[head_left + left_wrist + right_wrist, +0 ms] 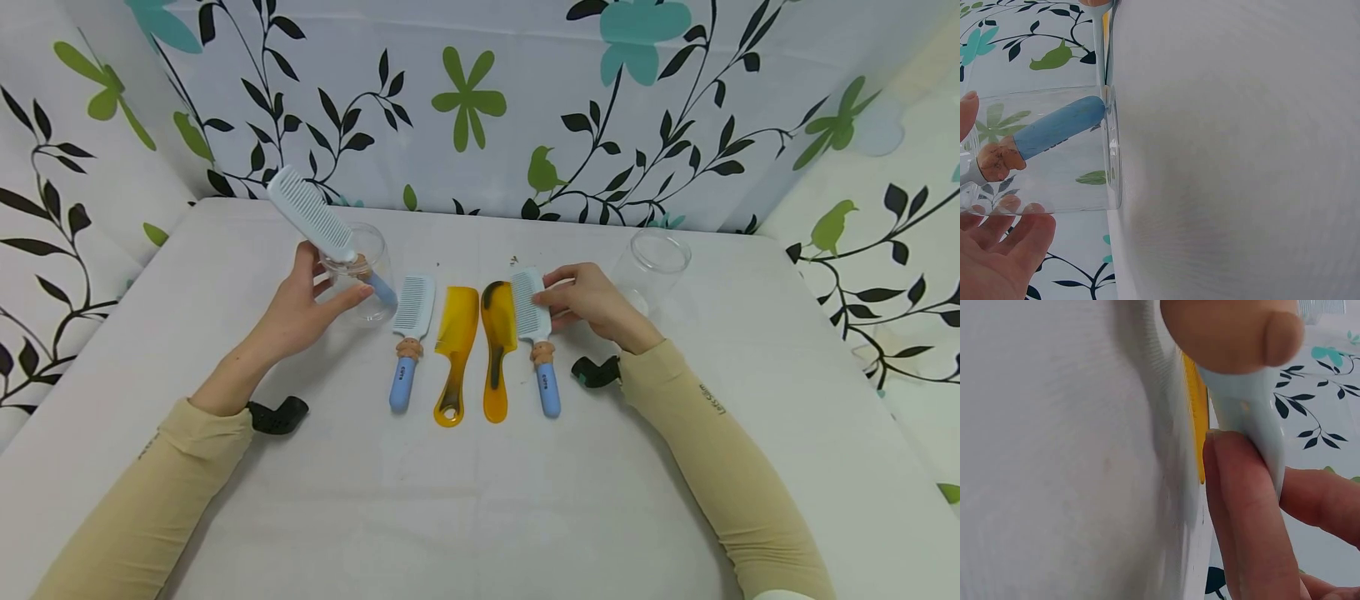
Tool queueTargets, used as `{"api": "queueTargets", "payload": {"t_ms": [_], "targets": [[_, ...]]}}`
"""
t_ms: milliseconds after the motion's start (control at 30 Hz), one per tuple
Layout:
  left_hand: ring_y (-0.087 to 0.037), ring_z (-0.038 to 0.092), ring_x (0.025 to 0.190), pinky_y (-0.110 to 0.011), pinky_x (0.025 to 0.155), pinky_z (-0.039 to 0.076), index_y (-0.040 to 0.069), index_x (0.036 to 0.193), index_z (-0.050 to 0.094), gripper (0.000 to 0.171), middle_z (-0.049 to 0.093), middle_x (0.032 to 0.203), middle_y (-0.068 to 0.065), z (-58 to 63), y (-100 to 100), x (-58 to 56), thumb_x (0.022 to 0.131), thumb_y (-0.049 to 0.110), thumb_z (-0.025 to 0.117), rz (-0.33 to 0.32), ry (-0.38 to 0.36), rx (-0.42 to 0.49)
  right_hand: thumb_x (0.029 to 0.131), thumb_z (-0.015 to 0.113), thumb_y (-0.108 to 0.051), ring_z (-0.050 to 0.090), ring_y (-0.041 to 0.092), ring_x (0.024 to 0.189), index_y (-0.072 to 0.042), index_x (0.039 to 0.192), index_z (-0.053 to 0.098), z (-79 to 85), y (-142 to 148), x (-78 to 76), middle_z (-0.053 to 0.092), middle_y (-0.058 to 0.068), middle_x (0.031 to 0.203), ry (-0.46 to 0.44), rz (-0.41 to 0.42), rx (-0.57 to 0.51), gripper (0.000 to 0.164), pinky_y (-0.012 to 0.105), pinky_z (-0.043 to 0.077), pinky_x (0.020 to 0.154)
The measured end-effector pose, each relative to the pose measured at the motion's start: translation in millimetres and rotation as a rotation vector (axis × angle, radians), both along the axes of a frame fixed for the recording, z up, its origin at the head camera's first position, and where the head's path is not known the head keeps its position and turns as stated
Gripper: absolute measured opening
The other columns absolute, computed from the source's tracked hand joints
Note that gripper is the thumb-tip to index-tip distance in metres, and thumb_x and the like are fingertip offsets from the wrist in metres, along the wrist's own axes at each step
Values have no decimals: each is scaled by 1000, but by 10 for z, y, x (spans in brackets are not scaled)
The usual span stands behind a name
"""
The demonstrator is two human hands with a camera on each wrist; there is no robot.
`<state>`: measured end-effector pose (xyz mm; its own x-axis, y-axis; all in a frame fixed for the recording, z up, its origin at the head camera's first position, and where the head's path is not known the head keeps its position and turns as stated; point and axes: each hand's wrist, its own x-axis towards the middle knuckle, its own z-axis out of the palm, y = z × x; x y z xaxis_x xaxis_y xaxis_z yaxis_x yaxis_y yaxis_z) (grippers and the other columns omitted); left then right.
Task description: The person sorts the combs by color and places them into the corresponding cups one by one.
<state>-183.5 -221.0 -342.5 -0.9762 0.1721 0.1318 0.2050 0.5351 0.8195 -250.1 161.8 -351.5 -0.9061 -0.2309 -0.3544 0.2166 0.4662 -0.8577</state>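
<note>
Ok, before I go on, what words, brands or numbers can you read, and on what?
Right sleeve: "Let's Slim", as best it reads.
Left sleeve: lettering too small to read.
Right tabletop comb's handle: lettering too blurred to read.
Left tabletop comb's handle: likewise too blurred.
Blue handle inside the clear jar: edge lettering, unreadable.
No legible numbers.

I count three pale blue plastic combs with darker blue handles (318,221) (412,312) (531,312) and two amber-yellow plastic combs (459,337) (497,346), five combs altogether. I also count two clear, round-mouthed jars (386,260) (654,279), two curved black wrist devices (279,415) (596,372) and my two beige fabric sleeves (157,500) (720,467).
</note>
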Motion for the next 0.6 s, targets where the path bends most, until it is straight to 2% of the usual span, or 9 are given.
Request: {"api": "queueTargets", "payload": {"t_ms": [600], "targets": [[-39,30,145,-58,120,28,6,152,11,80,31,150,-19,28,15,17,97,23,67,-1,-1,3,93,72,-16,70,18,79,2,128,57,41,11,6,70,18,106,29,-6,-41,42,31,63,73]]}}
